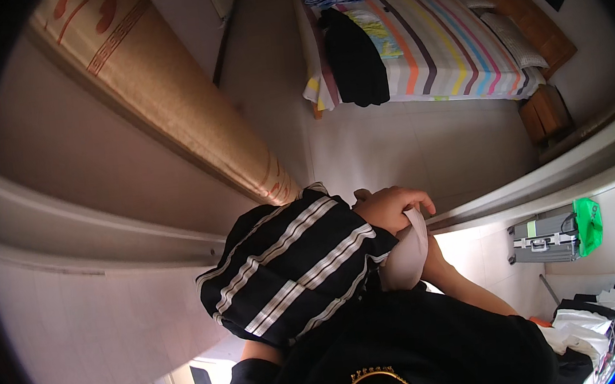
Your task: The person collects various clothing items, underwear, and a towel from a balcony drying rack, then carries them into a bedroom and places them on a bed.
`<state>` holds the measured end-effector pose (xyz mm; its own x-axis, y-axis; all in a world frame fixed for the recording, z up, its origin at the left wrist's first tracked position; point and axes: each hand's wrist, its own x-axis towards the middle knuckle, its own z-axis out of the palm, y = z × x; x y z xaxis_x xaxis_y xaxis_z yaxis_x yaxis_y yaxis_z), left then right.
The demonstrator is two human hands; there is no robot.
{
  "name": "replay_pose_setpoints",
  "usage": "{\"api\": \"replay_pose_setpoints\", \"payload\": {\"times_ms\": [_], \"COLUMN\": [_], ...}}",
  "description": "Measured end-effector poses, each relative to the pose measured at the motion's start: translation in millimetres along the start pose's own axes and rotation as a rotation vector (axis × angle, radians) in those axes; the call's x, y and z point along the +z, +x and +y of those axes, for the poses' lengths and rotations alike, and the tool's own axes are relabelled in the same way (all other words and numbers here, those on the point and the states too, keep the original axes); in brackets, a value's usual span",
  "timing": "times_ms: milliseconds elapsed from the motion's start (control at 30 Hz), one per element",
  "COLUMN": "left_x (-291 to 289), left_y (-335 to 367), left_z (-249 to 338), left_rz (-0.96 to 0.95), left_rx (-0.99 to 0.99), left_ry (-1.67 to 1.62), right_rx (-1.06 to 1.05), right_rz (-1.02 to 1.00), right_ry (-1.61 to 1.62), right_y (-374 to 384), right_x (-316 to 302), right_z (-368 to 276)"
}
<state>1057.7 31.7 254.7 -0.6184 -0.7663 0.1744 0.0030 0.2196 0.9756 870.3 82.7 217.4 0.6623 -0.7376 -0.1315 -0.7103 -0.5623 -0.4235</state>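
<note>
One hand, the right hand (391, 208), was curled shut on the pale inner edge of the black-and-white striped garment (296, 266), bunched against the chest. Soft, light and floppy by the look of it — best gripped at collar or hem. Left hand out of sight.

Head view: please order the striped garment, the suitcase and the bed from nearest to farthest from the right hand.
1. Striped garment: touching the right hand, on its left side.
2. Suitcase: to the right, on the floor beside a green bag.
3. Bed: farthest, at the top of the picture, across the tiled floor.
</note>
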Motion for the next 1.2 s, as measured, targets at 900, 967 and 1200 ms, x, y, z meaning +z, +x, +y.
{"api": "replay_pose_setpoints", "payload": {"times_ms": [900, 967, 1200], "left_x": [-99, -112, -99], "left_y": [245, 261, 304], "left_z": [126, 125, 103], "left_rz": [-0.842, -0.901, -1.152], "left_rx": [0.093, 0.070, 0.188], "left_ry": [-0.251, -0.217, -0.235], "right_rx": [0.547, 0.596, 0.975], "right_rz": [1.080, 1.126, 1.098], "right_ry": [1.329, 1.230, 0.575], "right_y": [106, 119, 127], "right_x": [-169, -171, -199], "right_z": [-21, -15, -6]}}
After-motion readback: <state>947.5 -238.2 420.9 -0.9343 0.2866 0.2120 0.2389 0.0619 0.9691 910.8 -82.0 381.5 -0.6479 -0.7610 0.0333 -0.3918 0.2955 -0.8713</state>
